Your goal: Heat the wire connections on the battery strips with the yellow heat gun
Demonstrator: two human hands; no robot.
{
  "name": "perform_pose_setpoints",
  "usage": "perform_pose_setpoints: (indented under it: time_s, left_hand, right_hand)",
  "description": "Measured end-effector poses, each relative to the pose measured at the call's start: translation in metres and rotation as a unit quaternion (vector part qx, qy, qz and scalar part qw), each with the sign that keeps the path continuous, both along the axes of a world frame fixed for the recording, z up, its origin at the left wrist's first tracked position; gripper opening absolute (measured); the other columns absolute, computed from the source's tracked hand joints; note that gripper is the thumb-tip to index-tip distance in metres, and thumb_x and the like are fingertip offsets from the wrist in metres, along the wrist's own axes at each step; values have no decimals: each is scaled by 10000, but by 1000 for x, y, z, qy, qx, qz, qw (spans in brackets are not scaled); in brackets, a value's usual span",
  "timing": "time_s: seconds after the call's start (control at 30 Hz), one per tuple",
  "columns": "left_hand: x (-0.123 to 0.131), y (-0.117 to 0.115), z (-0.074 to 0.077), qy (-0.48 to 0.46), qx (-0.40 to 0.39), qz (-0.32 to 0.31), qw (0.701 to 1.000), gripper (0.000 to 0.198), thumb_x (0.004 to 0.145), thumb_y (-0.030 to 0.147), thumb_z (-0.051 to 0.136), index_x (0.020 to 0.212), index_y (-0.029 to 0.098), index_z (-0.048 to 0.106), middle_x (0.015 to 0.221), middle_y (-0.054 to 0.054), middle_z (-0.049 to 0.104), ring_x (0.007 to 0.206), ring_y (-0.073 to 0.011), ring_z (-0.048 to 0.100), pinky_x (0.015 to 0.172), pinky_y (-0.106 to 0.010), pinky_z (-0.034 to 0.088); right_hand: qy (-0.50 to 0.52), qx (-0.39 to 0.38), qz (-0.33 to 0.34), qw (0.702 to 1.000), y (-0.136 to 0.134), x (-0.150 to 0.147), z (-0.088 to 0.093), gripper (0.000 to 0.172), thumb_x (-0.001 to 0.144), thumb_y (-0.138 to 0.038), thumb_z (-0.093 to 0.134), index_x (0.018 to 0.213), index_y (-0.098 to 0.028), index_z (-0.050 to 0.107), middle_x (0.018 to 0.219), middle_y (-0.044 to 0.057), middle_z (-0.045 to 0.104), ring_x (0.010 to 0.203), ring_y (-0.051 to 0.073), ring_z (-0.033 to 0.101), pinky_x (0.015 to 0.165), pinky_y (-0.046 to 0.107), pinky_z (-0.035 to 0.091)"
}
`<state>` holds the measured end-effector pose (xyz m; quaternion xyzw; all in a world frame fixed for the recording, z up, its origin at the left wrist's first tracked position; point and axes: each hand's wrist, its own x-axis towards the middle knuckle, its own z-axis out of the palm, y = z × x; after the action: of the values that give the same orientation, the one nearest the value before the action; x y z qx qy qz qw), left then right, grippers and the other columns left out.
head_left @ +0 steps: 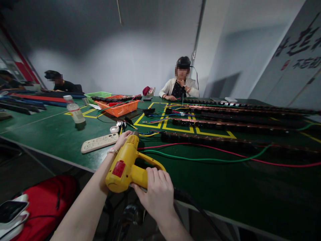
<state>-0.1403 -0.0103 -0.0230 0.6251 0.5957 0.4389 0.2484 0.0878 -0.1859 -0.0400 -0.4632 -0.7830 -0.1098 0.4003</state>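
Note:
My right hand [159, 192] is wrapped around the handle of a yellow heat gun [124, 160], whose nozzle points away from me across the green table. My left hand [123, 137] lies beyond the gun's body, fingers curled and partly covered by it; what they hold is hidden. Close to the nozzle, yellow and blue wires [150, 134] run into the nearest long black strip [200, 139]. A red wire [183, 144] and a green wire [200, 160] stretch to the right. Left of my left hand lies a beige phone [99, 143].
An orange basket [120, 109] holding dark strips stands farther back, beside a green basket [99, 95]. A bottle [74, 110] stands on the left. Several long strips lie across yellow tape markings [178, 130]. A person [179, 87] sits opposite; a red stool [47, 204] is at lower left.

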Motion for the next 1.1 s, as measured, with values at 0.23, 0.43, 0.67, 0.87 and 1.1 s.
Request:
perform_pose_setpoints:
  time_s: [0.23, 0.43, 0.67, 0.87, 1.1]
  left_hand:
    - [0, -2, 2, -9, 7, -15, 1000, 288, 654, 451, 535, 703, 168, 560, 667, -13, 572, 703, -183, 526, 620, -274, 415]
    - [4, -3, 0, -16, 14, -3, 1000, 371, 668, 527, 511, 725, 165, 569, 705, -33, 588, 709, -180, 519, 634, -276, 401]
    - [0, 4, -11, 10, 33, 11, 999, 354, 728, 505, 468, 733, 167, 570, 634, -17, 567, 634, -165, 514, 635, -280, 390]
    - [-2, 7, -13, 19, 41, 9, 999, 330, 753, 481, 471, 736, 170, 578, 618, -13, 580, 626, -163, 530, 632, -279, 397]
    - [-2, 6, -13, 12, 37, 7, 999, 326, 751, 477, 463, 730, 168, 568, 625, -19, 585, 635, -164, 539, 631, -277, 401]
  right_hand:
    - [1, -18, 20, 1000, 1, 6, 1, 512, 865, -626, 409, 943, -143, 559, 791, 48, 555, 744, 212, 482, 736, 358, 359]
    - [2, -33, 27, 999, 1, 22, 2, 511, 834, -646, 462, 934, -154, 558, 801, 41, 566, 761, 207, 487, 750, 350, 345]
    - [8, -23, 22, 999, 1, 43, 1, 516, 840, -644, 459, 932, -149, 568, 807, 43, 586, 764, 202, 497, 753, 346, 333]
    - [-2, -7, 9, 1000, 1, 57, 2, 530, 848, -636, 454, 960, -134, 580, 809, 57, 596, 767, 203, 515, 761, 345, 338]
    - [-29, 1, -28, 999, 1, 71, 0, 485, 836, -587, 524, 1010, -137, 570, 866, 70, 612, 818, 215, 533, 799, 349, 348]
